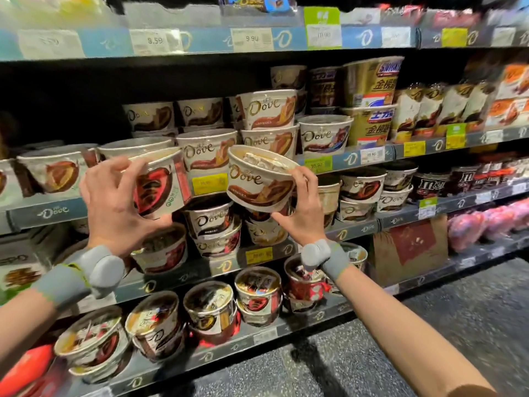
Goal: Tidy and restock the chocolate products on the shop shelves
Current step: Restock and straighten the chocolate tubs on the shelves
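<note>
Head view: both hands [114, 202] [297, 216] each grip 1 Dove tub [160, 187] [257, 181].

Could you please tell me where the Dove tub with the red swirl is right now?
In the head view, the red-swirl Dove tub is left of centre, gripped by the left hand in front of the shelf edge.

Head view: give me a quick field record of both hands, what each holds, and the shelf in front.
left hand: grips a red-banded Dove tub, upright, slightly tilted
right hand: holds a brown-swirl Dove tub from below and the side, tilted toward the camera, clear lid showing
tub contact: the two held tubs are apart
shelf behind: Dove tubs stacked two high
right of them: gold Snickers tubs
lower right: M&M's tub
wrists: grey bands on both
</note>
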`<state>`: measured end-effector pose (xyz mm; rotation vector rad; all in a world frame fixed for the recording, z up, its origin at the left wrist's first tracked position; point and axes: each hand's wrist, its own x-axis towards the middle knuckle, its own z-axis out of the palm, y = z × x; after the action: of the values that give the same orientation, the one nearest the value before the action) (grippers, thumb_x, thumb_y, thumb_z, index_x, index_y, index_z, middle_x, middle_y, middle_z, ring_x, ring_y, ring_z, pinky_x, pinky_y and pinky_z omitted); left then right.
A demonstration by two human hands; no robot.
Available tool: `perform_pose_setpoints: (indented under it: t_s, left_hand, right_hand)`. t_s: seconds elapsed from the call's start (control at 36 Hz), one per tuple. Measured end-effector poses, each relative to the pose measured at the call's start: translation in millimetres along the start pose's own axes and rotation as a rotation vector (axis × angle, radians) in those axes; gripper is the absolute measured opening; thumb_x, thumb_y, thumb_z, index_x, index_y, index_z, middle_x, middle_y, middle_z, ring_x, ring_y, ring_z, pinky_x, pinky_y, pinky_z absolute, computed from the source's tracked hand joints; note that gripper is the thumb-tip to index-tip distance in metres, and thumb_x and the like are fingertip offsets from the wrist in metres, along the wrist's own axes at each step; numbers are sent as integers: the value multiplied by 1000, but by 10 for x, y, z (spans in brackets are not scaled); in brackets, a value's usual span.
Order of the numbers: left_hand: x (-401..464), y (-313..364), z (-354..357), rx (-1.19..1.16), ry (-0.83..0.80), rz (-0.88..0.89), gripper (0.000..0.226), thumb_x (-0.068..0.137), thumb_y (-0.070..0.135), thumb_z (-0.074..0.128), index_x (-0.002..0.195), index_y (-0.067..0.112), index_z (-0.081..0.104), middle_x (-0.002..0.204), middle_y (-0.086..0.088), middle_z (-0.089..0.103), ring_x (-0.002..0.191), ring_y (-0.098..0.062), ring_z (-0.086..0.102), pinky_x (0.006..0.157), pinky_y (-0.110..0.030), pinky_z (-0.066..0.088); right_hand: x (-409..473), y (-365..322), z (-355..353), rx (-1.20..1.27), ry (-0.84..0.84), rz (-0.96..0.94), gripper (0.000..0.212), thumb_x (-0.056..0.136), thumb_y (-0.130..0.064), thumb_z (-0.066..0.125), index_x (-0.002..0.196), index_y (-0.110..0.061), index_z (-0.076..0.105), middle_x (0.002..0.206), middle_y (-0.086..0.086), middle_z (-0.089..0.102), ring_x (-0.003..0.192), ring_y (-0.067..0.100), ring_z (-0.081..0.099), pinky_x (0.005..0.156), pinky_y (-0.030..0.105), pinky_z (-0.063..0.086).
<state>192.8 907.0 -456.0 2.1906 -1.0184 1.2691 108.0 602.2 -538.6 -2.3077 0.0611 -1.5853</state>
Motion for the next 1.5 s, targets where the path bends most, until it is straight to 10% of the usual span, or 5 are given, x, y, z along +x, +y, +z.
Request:
perform_pose_setpoints:
  t_s: [0.53, 0.75, 1.0, 1.5]
  left_hand:
    - [47, -334, -28, 35, -32, -84, 100, 47, 45, 85, 131, 16, 38, 123, -22, 41, 111, -31, 35, 98, -59, 27]
    - [48, -542, -146, 15, -17, -103, 97, 53, 65, 60, 133, 14, 40, 122, -21, 44, 111, -31, 37, 96, -55, 30]
    - [-68, -631, -143, 19, 9, -94, 101, 47, 41, 90, 132, 12, 44, 123, -18, 44, 113, -28, 36, 97, -48, 26]
    - [-188, -811, -162, 44, 30, -120, 100, 49, 42, 89, 132, 10, 45, 122, -17, 45, 112, -26, 34, 94, -49, 29]
  right_hand:
    - [960, -369, 138, -21, 44, -129, 89, 60, -31, 75, 137, -15, 32, 138, 14, 39, 120, 29, 50, 82, 39, 57]
    - [1740, -550, 383, -174, -250, -240, 99, 66, -26, 79, 147, -12, 25, 148, 12, 28, 117, 35, 52, 84, 45, 54]
    - [2007, -408, 615, -247, -347, -149, 106, 68, -20, 83, 150, -17, 17, 154, 13, 18, 122, 40, 49, 91, 50, 50]
    - [2167, -662, 789, -238, -456, 16, 96, 66, -5, 80, 142, -10, 21, 133, 18, 37, 109, 42, 54, 80, 41, 46]
